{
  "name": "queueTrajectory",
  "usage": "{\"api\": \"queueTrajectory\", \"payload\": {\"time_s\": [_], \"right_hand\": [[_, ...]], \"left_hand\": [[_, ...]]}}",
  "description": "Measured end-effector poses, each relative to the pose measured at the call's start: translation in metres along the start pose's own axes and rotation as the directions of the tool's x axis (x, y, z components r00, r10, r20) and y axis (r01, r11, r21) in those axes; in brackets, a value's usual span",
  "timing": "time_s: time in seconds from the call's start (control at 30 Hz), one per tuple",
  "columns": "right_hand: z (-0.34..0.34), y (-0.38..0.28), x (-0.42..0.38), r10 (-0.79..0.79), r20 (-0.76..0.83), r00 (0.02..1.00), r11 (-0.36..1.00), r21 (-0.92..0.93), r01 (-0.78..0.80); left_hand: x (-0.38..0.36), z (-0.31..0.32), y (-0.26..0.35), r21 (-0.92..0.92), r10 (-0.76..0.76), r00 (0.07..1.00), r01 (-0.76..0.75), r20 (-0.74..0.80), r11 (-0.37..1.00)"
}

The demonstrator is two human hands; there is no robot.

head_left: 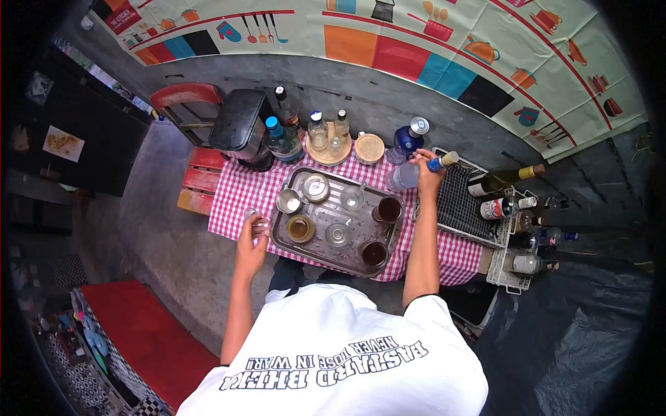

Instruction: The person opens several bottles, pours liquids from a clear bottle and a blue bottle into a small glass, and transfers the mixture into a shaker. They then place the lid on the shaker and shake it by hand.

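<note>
My right hand (430, 173) is wrapped around the neck of a clear glass bottle (401, 178) with a blue neck band and a pale stopper. The bottle leans to the right over the tray's far right corner. My left hand (254, 234) is at the table's left front edge with fingers curled; a small shiny piece shows at the fingertips, too small to name. Between my hands is a brown tray (333, 262) holding a metal cup (288, 201), a lidded jar (316, 188), a glass of amber liquid (300, 229), clear glasses (338, 235) and two dark-filled cups (374, 254).
Along the wall stand a black bin-like container (241, 125), a blue-capped bottle (283, 142), a round wooden board (328, 156) with small bottles, and a dark blue bottle (408, 139). Right are a wire rack (461, 201) and several bottles (498, 208). A red chair (201, 179) stands left.
</note>
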State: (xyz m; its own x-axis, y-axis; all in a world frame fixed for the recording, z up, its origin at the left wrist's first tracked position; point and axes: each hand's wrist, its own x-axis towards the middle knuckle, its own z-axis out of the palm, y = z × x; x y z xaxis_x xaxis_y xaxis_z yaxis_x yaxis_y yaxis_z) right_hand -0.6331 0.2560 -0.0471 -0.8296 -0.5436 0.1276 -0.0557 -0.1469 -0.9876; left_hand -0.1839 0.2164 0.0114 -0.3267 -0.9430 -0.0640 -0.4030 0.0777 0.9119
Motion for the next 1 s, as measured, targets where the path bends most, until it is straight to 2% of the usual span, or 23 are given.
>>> {"api": "queueTrajectory", "payload": {"time_s": [0.2,0.3,0.5,0.63,0.7,0.87,1.0], "right_hand": [[-0.007,-0.054,-0.001,-0.123,0.065,0.990,0.992,0.031,0.121],[-0.009,-0.094,-0.004,-0.188,0.067,0.980,0.981,0.053,0.185],[-0.013,-0.197,-0.039,-0.353,0.028,0.935,0.935,0.038,0.352],[-0.003,-0.251,-0.067,-0.469,0.068,0.881,0.881,0.110,0.461],[0.011,-0.266,-0.080,-0.595,0.127,0.793,0.798,0.203,0.567],[0.064,-0.270,-0.116,-0.520,0.183,0.834,0.836,0.307,0.454],[0.125,-0.257,-0.149,-0.415,0.326,0.849,0.897,0.299,0.324]], "left_hand": [[0.007,-0.002,0.010,-0.012,0.012,1.000,-0.012,0.025,1.000],[0.012,-0.004,0.009,0.032,0.043,0.994,-0.046,0.104,0.998],[0.023,-0.027,0.005,0.060,0.083,0.996,-0.085,0.046,0.995],[0.032,-0.046,0.003,0.046,0.075,0.997,-0.076,0.023,0.996],[0.039,-0.049,0.002,-0.044,0.070,0.998,-0.070,0.004,0.997],[0.049,-0.064,-0.002,-0.087,0.086,0.996,-0.083,0.035,0.993],[0.066,-0.083,-0.024,-0.042,0.137,0.985,-0.133,0.102,0.990]]}}
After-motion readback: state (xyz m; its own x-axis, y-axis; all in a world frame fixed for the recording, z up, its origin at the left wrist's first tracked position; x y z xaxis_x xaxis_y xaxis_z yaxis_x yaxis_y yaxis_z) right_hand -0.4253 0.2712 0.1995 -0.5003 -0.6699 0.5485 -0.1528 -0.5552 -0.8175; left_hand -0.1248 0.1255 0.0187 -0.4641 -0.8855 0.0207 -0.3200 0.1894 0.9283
